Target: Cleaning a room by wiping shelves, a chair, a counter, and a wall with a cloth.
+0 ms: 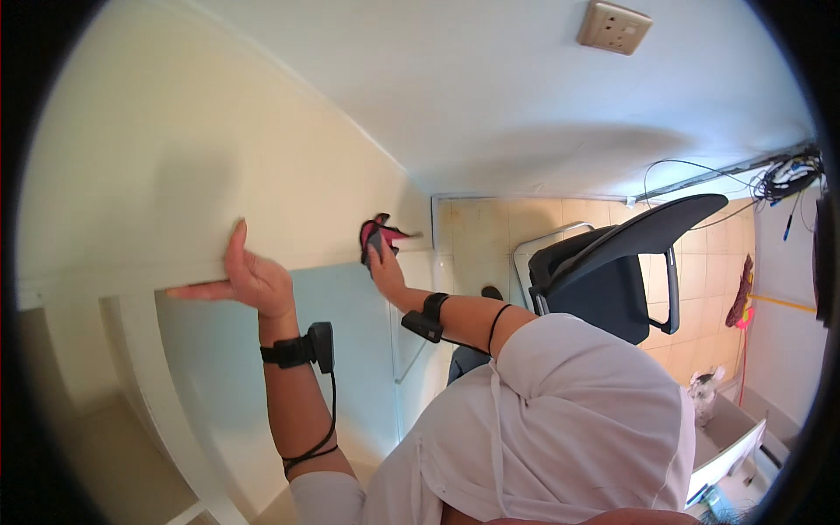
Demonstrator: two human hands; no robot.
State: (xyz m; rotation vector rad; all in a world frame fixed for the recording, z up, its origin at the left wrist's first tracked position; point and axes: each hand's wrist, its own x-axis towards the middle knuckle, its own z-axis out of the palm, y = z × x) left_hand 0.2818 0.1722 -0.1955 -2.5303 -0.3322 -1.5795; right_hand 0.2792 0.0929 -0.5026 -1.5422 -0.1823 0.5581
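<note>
My right hand [388, 269] is closed on a crumpled pink and black cloth [376, 234], which lies against the cream panel [289, 157] near its right end. My left hand [258, 284] is open beside the panel's lower edge, its thumb raised and its fingers stretched to the left. It holds nothing; whether the fingertips press on the edge I cannot tell. Below the panel is a pale blue surface [341, 350]. Each wrist wears a black strapped device with a cable.
A black chair [604, 271] stands on the tiled floor [477, 227] to the right. White frame bars [144, 350] are at the left. Bundled cables [787, 179] hang at the far right, above an open box [726, 437]. A wall socket [614, 28] is at the top.
</note>
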